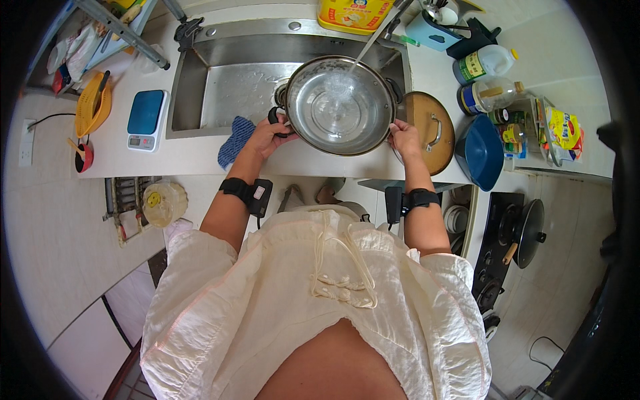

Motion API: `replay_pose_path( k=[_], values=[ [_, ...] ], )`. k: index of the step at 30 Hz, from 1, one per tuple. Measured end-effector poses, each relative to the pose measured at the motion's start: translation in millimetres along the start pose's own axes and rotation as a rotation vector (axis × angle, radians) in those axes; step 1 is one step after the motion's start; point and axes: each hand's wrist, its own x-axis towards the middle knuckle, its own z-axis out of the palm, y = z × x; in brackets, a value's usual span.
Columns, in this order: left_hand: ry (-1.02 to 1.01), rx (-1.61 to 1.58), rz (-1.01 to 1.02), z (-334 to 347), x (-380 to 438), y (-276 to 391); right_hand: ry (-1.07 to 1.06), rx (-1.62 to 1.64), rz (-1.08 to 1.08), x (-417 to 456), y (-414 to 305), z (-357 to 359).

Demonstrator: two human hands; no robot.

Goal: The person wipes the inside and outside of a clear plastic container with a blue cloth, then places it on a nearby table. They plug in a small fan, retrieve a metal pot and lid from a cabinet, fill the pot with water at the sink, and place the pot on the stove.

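A stainless steel pot (340, 112) with black side handles is held over the right part of the steel sink (240, 100). Water runs into it from the faucet (392, 25). My left hand (270, 138) grips the pot's left handle. At the pot's lower right rim, my right hand (404, 137) pinches the edge with thumb and fingers. A glass lid (434, 132) with a metal handle lies on the counter just right of that hand. Beside my left wrist a blue cloth (237, 142) hangs over the sink's front edge.
Left of the sink are a kitchen scale (146, 120), a yellow basket (94, 105) and a metal rack (120, 30). A blue basin (480, 150), bottles (484, 64) and a utensil holder (432, 27) stand at the right. Below right is a gas stove (497, 250) with a lidded pan (530, 234).
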Motion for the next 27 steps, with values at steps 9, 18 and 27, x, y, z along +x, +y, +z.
replay_pose_path(
  k=[9,18,27],
  values=[
    [-0.018,-0.018,0.0,-1.4,0.6,-0.7,-0.004,0.064,-0.011,-2.5,-0.5,0.8],
    [0.001,-0.004,-0.003,3.5,-1.8,1.6,0.009,0.089,-0.007,-2.1,-1.3,2.7],
    [-0.012,-0.003,0.001,1.1,-0.1,-0.1,0.014,0.09,0.006,-4.5,-3.2,1.7]
  ],
)
